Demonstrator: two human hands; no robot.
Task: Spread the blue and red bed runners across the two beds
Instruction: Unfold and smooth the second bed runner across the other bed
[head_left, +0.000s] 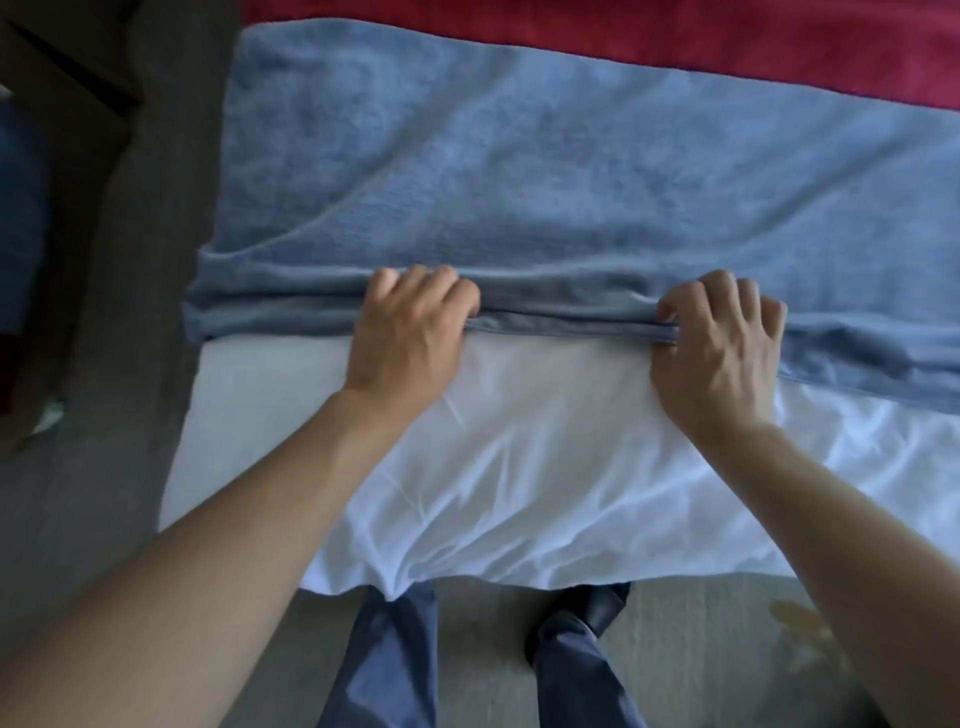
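A blue bed runner lies spread across a bed with a white sheet. Its near edge is bunched into a fold running left to right. My left hand grips that folded edge with curled fingers. A short way to the right, my right hand grips the same edge. Beyond the blue runner, a red bed runner stretches along the top of the view.
The bed's near edge hangs just above my legs and dark shoes on the grey floor. To the left stands dark furniture, with a narrow strip of floor between it and the bed.
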